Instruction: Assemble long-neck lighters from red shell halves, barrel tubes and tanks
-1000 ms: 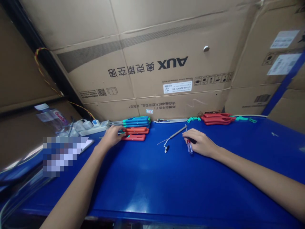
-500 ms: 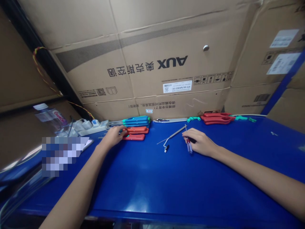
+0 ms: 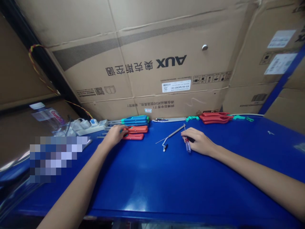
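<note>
My left hand [image 3: 115,135] is at the left end of a group of orange-red handles, its fingers curled around a red-handled tool [image 3: 134,136]. The fingers partly hide the handle, and thin metal rods stick out left of the hand. An orange-red handle [image 3: 139,129] lies just behind it. My right hand [image 3: 199,140] is closed on a small screwdriver [image 3: 187,146] with a clear purplish handle, its shaft pointing away from me. Close to the screwdriver's tip, a thin grey rod part [image 3: 176,131] with white wires and a small black piece [image 3: 166,147] lies on the table.
Blue-handled tools [image 3: 135,120] lie behind the left hand. More rods [image 3: 171,120], green plastic pieces [image 3: 192,118] and red handle shells [image 3: 215,118] line the cardboard wall [image 3: 143,86]. A power strip [image 3: 92,128] and a bottle [image 3: 49,119] stand left on the blue table [image 3: 166,184].
The view has shifted very slightly. Both hands keep their places, the left at the red handle, the right with the screwdriver.
</note>
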Demonstrator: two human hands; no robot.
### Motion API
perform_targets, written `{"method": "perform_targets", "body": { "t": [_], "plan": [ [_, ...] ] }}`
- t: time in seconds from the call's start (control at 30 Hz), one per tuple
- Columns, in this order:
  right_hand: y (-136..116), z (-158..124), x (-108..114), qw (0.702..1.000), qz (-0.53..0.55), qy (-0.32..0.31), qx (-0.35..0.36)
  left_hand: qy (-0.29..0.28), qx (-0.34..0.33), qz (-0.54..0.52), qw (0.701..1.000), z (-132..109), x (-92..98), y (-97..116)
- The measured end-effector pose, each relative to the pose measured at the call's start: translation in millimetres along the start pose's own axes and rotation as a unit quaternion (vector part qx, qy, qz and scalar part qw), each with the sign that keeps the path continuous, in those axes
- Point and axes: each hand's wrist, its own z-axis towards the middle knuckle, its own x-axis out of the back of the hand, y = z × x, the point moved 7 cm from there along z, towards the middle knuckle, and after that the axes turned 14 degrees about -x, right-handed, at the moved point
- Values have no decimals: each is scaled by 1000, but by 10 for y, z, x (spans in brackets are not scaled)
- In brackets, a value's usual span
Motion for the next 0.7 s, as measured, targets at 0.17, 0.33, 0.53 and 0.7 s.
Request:
{"method": "perform_targets", "body": {
  "t": [0.17, 0.33, 0.53, 0.7],
  "plan": [
    [-5, -3, 5, 1000, -1, -2, 1, -4, -8, 4, 1000, 13, 4, 28],
    [-6, -1, 5, 1000, -1, -5, 1, -7, -7, 0, 1000, 18, 6, 25],
    [-11, 2, 12, 1000, 1, -6, -1, -6, -2, -13, 1000, 22, 16, 23],
    [-8, 1, 18, 1000, 2, -4, -4, -2, 5, -19, 1000, 13, 32, 3]
  ]
}}
